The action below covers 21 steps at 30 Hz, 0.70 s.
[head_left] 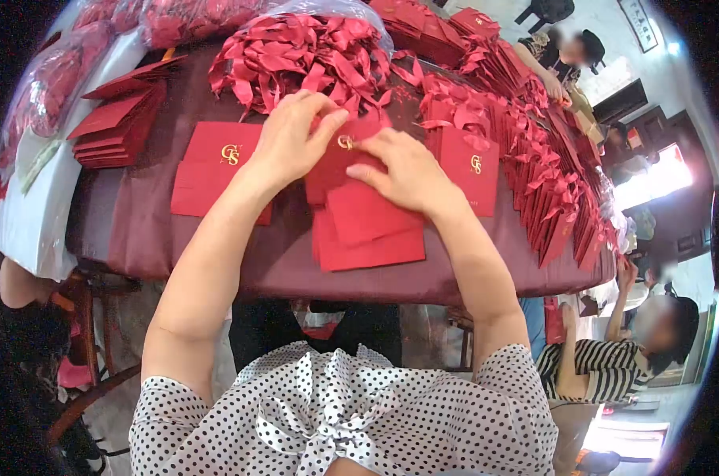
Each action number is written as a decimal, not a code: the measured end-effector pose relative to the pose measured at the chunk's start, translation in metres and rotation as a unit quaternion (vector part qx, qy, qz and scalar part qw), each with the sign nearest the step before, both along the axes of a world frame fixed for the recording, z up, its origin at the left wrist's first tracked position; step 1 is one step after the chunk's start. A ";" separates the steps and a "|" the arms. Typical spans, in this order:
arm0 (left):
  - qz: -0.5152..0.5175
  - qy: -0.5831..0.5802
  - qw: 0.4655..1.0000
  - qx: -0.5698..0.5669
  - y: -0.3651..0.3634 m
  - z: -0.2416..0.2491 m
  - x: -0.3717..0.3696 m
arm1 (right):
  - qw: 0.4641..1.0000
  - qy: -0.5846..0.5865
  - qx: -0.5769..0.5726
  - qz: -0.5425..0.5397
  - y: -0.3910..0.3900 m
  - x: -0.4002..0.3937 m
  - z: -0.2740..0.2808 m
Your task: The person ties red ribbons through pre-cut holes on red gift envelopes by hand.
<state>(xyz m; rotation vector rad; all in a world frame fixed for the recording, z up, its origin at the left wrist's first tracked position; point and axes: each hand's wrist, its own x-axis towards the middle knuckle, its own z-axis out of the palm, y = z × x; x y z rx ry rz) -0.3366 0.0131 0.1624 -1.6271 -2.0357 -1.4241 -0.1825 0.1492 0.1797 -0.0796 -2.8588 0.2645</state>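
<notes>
Both hands are over a stack of red card bags near the middle of the table. My left hand is at the upper left of the stack, fingers bent and close together; what they pinch, if anything, is hidden. Across from it, my right hand rests on the top red bag with its fingers spread beside gold lettering. A pile of red ribbons lies just beyond both hands. To the left is another red bag with gold lettering, partly behind my left forearm.
Ribboned red bags stand in rows at the right, beside a lettered bag. Folded red bags and a white box are at the left. A person in stripes sits at the right; another person is at the far right.
</notes>
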 end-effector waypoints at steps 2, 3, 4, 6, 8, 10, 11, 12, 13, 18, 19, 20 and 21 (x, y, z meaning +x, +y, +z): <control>-0.018 0.015 0.999 -0.044 0.004 -0.012 0.003 | 1.000 0.015 0.009 0.009 -0.011 0.006 0.000; -0.017 0.042 0.994 -0.097 0.004 -0.015 0.006 | 1.000 0.016 0.012 0.010 -0.009 0.006 0.003; -0.016 0.068 0.986 -0.150 0.002 -0.019 0.010 | 0.999 0.034 -0.033 0.013 -0.005 0.007 0.008; -0.003 0.086 0.976 -0.201 0.000 -0.020 0.016 | 0.992 0.112 -0.053 -0.008 0.011 0.002 0.012; -0.015 0.065 0.965 -0.254 -0.001 -0.015 0.019 | 0.988 0.140 -0.054 -0.020 0.027 -0.013 0.019; -0.018 0.063 0.966 -0.251 -0.001 -0.018 0.020 | 0.986 0.144 0.017 0.084 0.035 -0.035 0.017; -0.023 0.064 0.966 -0.249 -0.001 -0.018 0.019 | 0.975 0.161 0.051 0.147 0.037 -0.049 0.010; -0.022 0.065 0.966 -0.248 -0.002 -0.017 0.019 | 0.961 0.177 0.051 0.208 0.039 -0.063 -0.001; -0.022 0.062 0.966 -0.251 -0.003 -0.016 0.018 | 0.977 0.090 0.006 0.195 0.039 -0.070 -0.010; -0.005 -0.004 0.951 -0.310 -0.003 -0.006 0.012 | 0.987 0.030 -0.079 0.137 0.061 -0.082 -0.017; -0.003 -0.006 0.951 -0.309 -0.002 -0.004 0.010 | 0.987 0.103 -0.075 0.093 0.061 -0.075 -0.006; 0.010 0.013 0.952 -0.307 -0.002 -0.004 0.010 | 0.984 0.143 -0.107 0.018 0.064 -0.065 0.007; 0.019 0.028 0.951 -0.308 -0.002 -0.008 0.011 | 0.967 0.194 -0.160 -0.049 0.069 -0.053 0.018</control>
